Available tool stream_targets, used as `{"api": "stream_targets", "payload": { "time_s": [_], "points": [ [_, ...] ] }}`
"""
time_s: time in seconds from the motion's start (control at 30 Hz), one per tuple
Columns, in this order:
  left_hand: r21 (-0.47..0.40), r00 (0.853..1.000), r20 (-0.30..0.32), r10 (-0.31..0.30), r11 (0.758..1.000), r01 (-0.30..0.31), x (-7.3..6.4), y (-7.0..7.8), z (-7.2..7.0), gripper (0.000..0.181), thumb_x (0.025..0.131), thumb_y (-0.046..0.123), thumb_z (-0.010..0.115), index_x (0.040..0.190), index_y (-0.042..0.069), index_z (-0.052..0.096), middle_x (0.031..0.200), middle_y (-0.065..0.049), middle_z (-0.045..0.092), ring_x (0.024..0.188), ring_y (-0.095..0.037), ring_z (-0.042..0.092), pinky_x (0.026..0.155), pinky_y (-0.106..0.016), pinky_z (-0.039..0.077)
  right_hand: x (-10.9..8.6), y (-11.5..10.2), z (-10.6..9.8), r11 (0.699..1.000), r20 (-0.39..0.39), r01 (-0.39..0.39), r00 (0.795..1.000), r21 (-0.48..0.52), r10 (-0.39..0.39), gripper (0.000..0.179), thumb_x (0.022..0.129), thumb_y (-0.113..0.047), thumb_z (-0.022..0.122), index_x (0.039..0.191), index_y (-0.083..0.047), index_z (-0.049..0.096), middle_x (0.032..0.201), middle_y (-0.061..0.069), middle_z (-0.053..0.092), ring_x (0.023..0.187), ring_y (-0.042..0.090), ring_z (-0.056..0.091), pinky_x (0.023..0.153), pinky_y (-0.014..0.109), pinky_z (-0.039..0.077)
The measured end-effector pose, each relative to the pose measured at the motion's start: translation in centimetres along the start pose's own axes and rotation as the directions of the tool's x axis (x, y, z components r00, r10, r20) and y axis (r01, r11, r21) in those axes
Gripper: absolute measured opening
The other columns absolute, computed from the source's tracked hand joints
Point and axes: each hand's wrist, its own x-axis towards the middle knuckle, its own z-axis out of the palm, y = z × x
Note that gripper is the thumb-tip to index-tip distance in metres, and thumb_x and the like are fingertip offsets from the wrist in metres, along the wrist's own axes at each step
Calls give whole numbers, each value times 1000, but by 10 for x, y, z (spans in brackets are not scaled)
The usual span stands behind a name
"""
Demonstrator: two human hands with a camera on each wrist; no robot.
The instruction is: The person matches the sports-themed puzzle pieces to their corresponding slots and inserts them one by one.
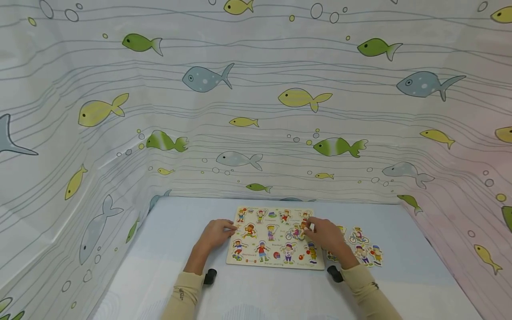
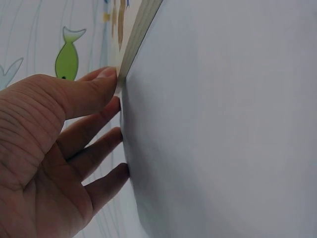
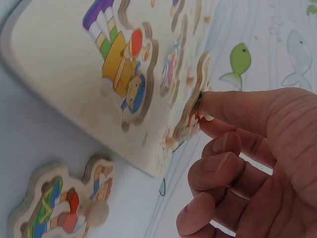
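Observation:
A wooden puzzle board (image 1: 260,262) printed with children at sport lies on the table. My left hand (image 1: 219,232) is at its left edge. In the left wrist view, the thumb (image 2: 94,91) touches the board's side and the other fingertips rest on the table, spread apart. Over the board's right part, my right hand (image 1: 326,234) pinches a puzzle piece (image 3: 190,106) between thumb and index finger, its other fingers curled loosely. The piece is tilted and seen mostly edge-on, its picture partly hidden by the fingers. Below it in the right wrist view, a ball-player figure (image 3: 124,74) sits in the board.
Several loose puzzle pieces lie right of the board, among them a cyclist piece (image 1: 358,235) and a piece with a red ball (image 1: 376,254). A skateboard piece with a round knob (image 3: 96,213) lies beside the board's edge. Fish-patterned sheeting (image 1: 280,169) encloses the table (image 1: 180,222).

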Motion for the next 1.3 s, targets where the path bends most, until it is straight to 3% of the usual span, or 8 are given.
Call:
{"api": "stream_targets", "payload": {
  "time_s": [0.37,0.9,1.3],
  "points": [
    [-2,1000,-2,-11,1000,11,-1,0,0,13,88,13,75,100,12,79,120,-8,69,120,-33,58,105,-50,42,7,-18,12,999,3,45,999,3,-45,10,94,-27,69,98,-19,65,62,-6,50,47,13,42,42,27,30],
    [6,1000,-7,-1,1000,1,0,-1,2,13,87,13,75,100,12,79,119,-8,69,119,-32,59,104,-50,43,19,-36,26,997,10,75,997,14,-75,10,92,-29,71,93,-21,65,64,-7,52,51,11,44,45,27,34],
    [5,1000,-7,-10,1000,10,1,-3,4,13,87,13,75,100,12,79,119,-7,69,119,-32,59,103,-49,44,27,-51,36,991,11,130,991,19,-131,9,93,-28,70,92,-20,64,57,-7,46,47,10,37,41,24,27]
  ]
}}
